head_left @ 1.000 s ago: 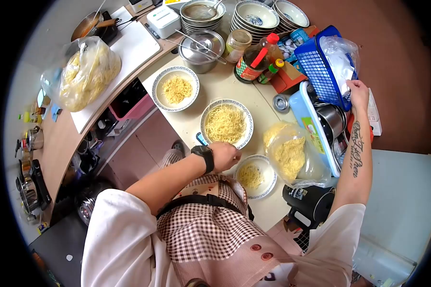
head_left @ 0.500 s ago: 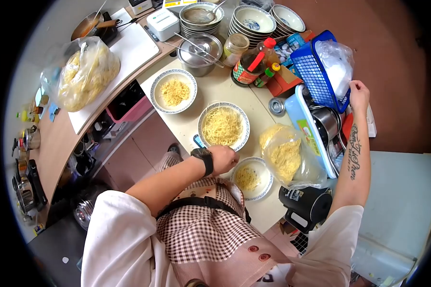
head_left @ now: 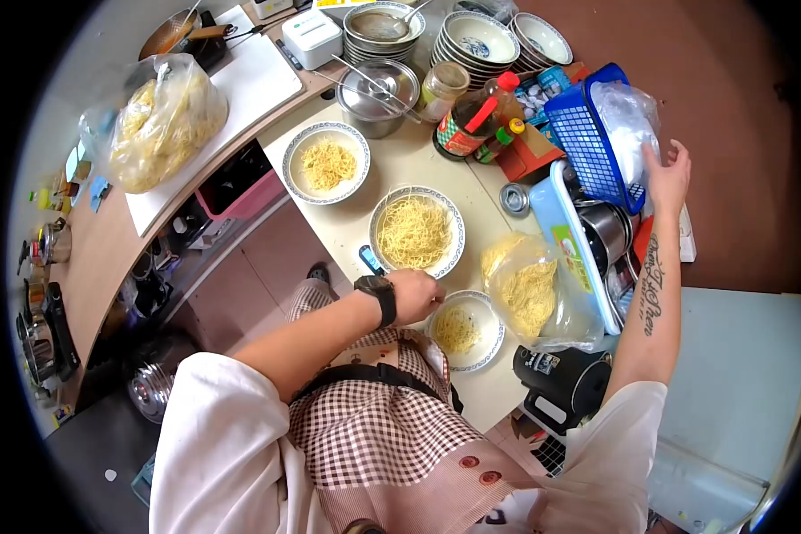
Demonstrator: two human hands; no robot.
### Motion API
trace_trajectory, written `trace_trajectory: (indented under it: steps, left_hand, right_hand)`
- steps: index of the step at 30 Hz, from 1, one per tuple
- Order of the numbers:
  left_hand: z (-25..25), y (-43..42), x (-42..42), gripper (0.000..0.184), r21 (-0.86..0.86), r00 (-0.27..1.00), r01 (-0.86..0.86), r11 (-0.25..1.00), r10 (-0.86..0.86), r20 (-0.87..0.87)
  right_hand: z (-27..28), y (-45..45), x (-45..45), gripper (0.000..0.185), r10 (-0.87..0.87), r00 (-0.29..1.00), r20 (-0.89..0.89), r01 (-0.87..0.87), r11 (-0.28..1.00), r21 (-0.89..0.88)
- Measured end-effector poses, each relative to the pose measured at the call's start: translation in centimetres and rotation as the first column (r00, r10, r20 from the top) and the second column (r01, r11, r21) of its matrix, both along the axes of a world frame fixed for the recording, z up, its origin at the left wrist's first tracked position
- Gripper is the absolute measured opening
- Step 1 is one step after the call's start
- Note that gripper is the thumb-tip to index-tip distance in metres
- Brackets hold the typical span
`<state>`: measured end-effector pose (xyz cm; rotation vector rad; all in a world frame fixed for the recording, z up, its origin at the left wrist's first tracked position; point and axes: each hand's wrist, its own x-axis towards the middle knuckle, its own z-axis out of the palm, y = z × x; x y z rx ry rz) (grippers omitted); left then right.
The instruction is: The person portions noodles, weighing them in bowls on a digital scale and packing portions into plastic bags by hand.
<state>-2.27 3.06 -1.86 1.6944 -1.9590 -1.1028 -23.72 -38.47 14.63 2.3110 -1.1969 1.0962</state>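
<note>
My left hand (head_left: 417,296), with a black watch at its wrist, hovers by the near rim of the middle bowl of noodles (head_left: 416,233), its fingers curled closed. Whatever may be inside that grip is hidden. Just right of it sits a smaller bowl (head_left: 485,356) with a few noodles. Over at the far right, my right hand (head_left: 668,178) is beside the blue basket (head_left: 582,147), fingers apart. Its thumb is near or touching the clear plastic bags (head_left: 627,129) in that basket. An opened plastic bag of yellow noodles (head_left: 529,298) lies between the hands.
Another noodle bowl (head_left: 327,163) stands further back. Behind are a lidded steel pot (head_left: 378,98), a sauce bottle (head_left: 461,129), a glass jar (head_left: 442,91) and stacked bowls (head_left: 473,44). A light-blue bin (head_left: 561,218) and black kettle (head_left: 565,387) are at right; bagged noodles (head_left: 165,125) at left.
My right hand has shifted slightly and its pinched fingers have spread apart beside the basket. My left hand stays almost where it was. The view has tilted a little.
</note>
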Motion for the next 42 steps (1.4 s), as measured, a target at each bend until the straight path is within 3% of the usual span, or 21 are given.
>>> trace_trajectory:
  steps: [1,2,5,6,13,14,17,19,21,23,27,28,29,31,32,33,35,37,39,40,42]
  left_hand:
    - [-0.1,0.1,-0.2,0.017,-0.006,1.000,0.008,1.000,-0.008,-0.004]
    - [-0.5,0.2,-0.2,0.017,-0.022,1.000,0.014,1.000,-0.014,-0.006]
    - [-0.6,0.6,-0.4,0.017,-0.017,1.000,0.000,1.000,0.000,0.001]
    - [-0.7,0.5,-0.2,0.017,-0.026,1.000,-0.003,1.000,0.003,0.007]
    - [0.1,-0.4,-0.1,0.016,-0.084,0.998,-0.012,0.996,0.007,-0.061]
    - [0.5,-0.7,-0.2,0.015,-0.112,0.996,-0.019,0.994,0.009,-0.087]
    - [4.3,-3.3,0.1,0.014,-0.215,0.972,-0.089,0.973,0.038,-0.231]
    - [7.6,-5.6,0.0,0.015,-0.410,0.900,-0.318,0.855,0.136,-0.415]
    - [12.4,-7.7,0.8,0.019,-0.349,0.809,-0.447,0.823,0.206,-0.551]
    - [14.4,-10.3,1.4,0.026,-0.508,0.774,-0.544,0.668,0.166,-0.611]
    - [14.5,-13.7,0.2,0.038,-0.752,0.839,-0.542,0.376,0.187,-0.511]
    - [15.1,-13.4,0.5,0.038,-0.514,0.861,-0.435,0.739,0.175,-0.477]
    - [15.6,-12.8,1.0,0.039,-0.170,0.880,-0.245,0.954,0.145,-0.453]
    - [13.8,-11.6,0.6,0.038,-0.121,0.738,-0.293,0.949,0.143,-0.660]
    - [10.9,-12.1,0.0,0.031,-0.102,0.564,-0.316,0.943,0.100,-0.820]
    - [10.6,-11.7,0.1,0.029,-0.031,0.547,-0.276,0.961,0.131,-0.827]
    - [9.9,-10.0,0.5,0.023,0.110,0.516,-0.199,0.974,0.200,-0.833]
    - [8.8,-9.1,-0.1,0.022,0.167,0.455,-0.191,0.967,0.238,-0.858]
    - [7.7,-8.4,-0.2,0.025,0.186,0.433,-0.161,0.969,0.238,-0.869]
    - [7.6,-7.9,-0.1,0.033,0.186,0.492,-0.205,0.961,0.265,-0.829]
    - [7.0,-6.9,-0.1,0.039,0.275,0.501,-0.196,0.941,0.337,-0.797]
  right_hand:
    - [-0.1,0.8,0.4,0.036,-0.085,0.986,-0.144,0.057,0.980,-0.191]
    - [-0.4,0.4,0.0,0.035,-0.080,0.978,-0.194,0.048,0.985,-0.163]
    - [0.8,-1.2,-1.3,0.031,-0.168,0.921,-0.353,0.248,0.949,0.197]
    - [1.3,-1.2,-1.4,0.030,-0.141,0.962,-0.235,0.198,0.951,0.238]
    - [8.4,0.4,-2.7,0.030,-0.198,0.980,0.027,0.192,0.970,0.147]
    - [8.4,-1.2,-4.0,0.028,-0.099,0.995,0.017,0.097,0.988,0.116]
    - [10.5,3.0,-3.3,0.024,0.022,0.995,0.092,-0.047,0.958,0.282]
    - [10.9,7.8,-2.1,0.020,0.071,0.989,0.130,-0.115,0.921,0.372]
    - [10.5,12.1,-1.4,0.018,0.103,0.981,0.167,-0.168,0.881,0.442]
    - [9.2,14.9,-1.2,0.014,0.232,0.964,0.130,-0.266,0.866,0.424]
    - [7.2,20.6,0.6,0.009,0.441,0.898,-0.018,-0.393,0.819,0.419]
    - [6.7,21.6,0.9,0.008,0.457,0.889,-0.012,-0.406,0.802,0.438]
    - [5.7,22.0,0.8,0.008,0.477,0.878,-0.019,-0.420,0.791,0.444]
    - [4.0,23.1,0.5,0.008,0.449,0.894,-0.011,-0.385,0.779,0.495]
    - [2.9,23.6,0.3,0.008,0.414,0.909,0.049,-0.369,0.743,0.559]
    - [1.8,24.2,0.2,0.009,0.373,0.922,0.105,-0.354,0.700,0.620]
    - [-0.1,26.0,0.8,0.017,0.220,0.917,0.334,-0.399,0.469,0.788]
    - [-3.5,27.1,1.2,0.016,0.136,0.826,0.547,-0.556,0.362,0.748]
    - [-5.7,28.0,0.8,0.011,0.051,0.791,0.610,-0.602,0.244,0.760]
    - [-6.3,28.3,1.0,0.010,0.010,0.771,0.637,-0.628,0.183,0.757]
    - [-6.7,29.4,1.4,0.011,0.024,0.806,0.592,-0.584,0.195,0.788]
